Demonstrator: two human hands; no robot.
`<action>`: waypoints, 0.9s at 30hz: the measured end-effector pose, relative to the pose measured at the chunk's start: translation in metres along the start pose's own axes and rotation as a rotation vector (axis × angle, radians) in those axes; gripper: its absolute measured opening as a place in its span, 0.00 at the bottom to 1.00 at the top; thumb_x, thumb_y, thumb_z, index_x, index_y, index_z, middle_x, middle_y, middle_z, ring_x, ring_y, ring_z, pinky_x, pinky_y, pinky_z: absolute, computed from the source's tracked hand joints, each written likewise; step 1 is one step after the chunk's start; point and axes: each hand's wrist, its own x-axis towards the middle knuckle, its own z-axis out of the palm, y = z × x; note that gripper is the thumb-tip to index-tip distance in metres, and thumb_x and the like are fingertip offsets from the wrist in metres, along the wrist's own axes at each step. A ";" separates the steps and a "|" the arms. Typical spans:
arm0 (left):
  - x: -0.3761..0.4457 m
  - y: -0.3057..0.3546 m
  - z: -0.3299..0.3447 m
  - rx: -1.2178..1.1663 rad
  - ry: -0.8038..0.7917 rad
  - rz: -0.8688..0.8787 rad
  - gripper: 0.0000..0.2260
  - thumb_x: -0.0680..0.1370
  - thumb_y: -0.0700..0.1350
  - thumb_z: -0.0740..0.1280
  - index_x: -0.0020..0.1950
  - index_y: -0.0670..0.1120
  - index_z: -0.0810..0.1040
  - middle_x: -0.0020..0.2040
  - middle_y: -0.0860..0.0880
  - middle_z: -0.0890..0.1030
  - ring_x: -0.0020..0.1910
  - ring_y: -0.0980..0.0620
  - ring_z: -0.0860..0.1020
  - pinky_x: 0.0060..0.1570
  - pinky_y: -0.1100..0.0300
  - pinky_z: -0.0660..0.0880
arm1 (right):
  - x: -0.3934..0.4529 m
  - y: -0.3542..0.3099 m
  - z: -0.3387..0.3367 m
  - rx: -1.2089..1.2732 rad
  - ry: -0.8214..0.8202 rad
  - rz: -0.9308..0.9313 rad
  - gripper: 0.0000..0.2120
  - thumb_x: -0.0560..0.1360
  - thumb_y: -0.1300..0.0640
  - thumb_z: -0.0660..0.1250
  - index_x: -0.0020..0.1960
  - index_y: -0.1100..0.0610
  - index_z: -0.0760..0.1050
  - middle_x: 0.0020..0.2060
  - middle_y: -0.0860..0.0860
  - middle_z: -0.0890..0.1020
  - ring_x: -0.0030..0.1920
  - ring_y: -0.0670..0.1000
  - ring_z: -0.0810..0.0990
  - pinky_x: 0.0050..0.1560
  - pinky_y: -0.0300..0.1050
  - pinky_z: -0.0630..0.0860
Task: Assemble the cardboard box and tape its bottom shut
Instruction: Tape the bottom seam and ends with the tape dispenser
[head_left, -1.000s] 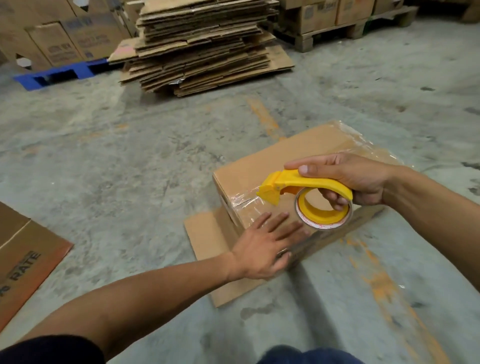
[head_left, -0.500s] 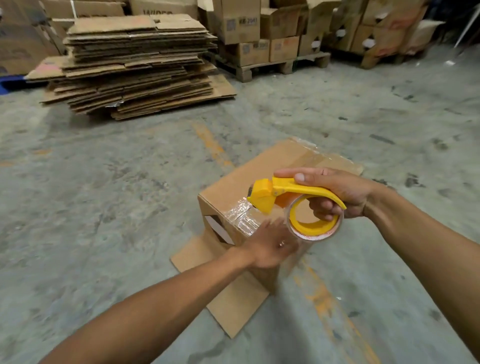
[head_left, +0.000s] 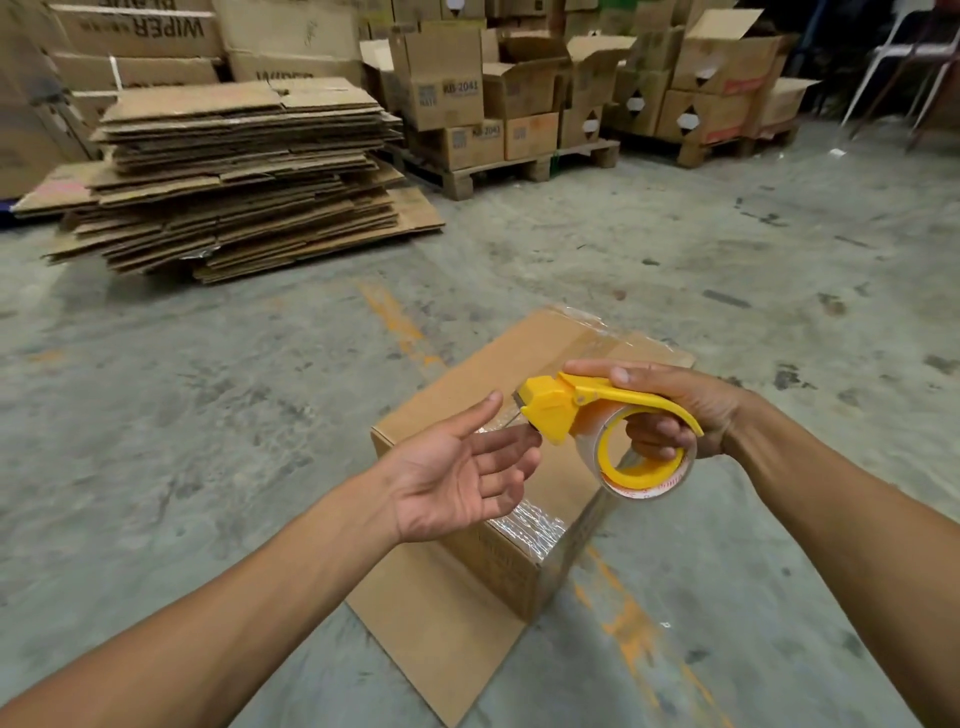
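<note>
Since half a second ago the left hand (head_left: 457, 467) has lifted off the taped edge of the box (head_left: 467, 410) and turned palm-up, its fingers straight and loosely spread, holding nothing; its fingertips now sit just beside the nose of the dispenser (head_left: 587, 410). The right hand (head_left: 670, 410) has raised the dispenser a little above the box top; it grips the yellow handle, thumb along the top, fingers curled through the core of the tape roll (head_left: 644, 467).

The box stands on the concrete floor (head_left: 208, 415) in front of the person, below both hands, with its flaps closed on the upper face. Clear tape runs across that face and folds down over the near and far edges, where it shines and wrinkles. The near side carries faint print, too blurred to read. One loose flap (head_left: 441, 639) lies flat on the floor at the box's near base.

Behind, a stack (head_left: 244, 176) of flattened cardboard lies on the floor, and cartons (head_left: 457, 88) stand on pallets.
</note>
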 end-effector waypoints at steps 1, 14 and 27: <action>0.001 -0.002 0.002 -0.006 0.003 0.009 0.12 0.73 0.49 0.71 0.45 0.40 0.82 0.42 0.45 0.83 0.36 0.50 0.83 0.33 0.60 0.79 | -0.001 -0.001 0.000 0.006 -0.005 -0.007 0.31 0.62 0.44 0.80 0.63 0.49 0.80 0.16 0.50 0.67 0.14 0.45 0.66 0.19 0.35 0.68; 0.039 0.024 -0.039 0.548 0.294 0.223 0.08 0.79 0.35 0.65 0.40 0.43 0.76 0.29 0.47 0.75 0.25 0.55 0.71 0.27 0.63 0.71 | 0.001 -0.005 0.022 -0.256 0.129 0.062 0.19 0.72 0.54 0.68 0.63 0.48 0.79 0.42 0.60 0.84 0.18 0.47 0.72 0.19 0.37 0.71; 0.098 0.131 -0.164 1.274 0.530 0.359 0.07 0.82 0.44 0.62 0.45 0.47 0.75 0.43 0.45 0.74 0.43 0.48 0.71 0.42 0.55 0.73 | 0.057 0.038 0.057 -0.364 0.443 0.021 0.15 0.73 0.52 0.73 0.60 0.49 0.81 0.43 0.52 0.84 0.27 0.42 0.79 0.24 0.34 0.73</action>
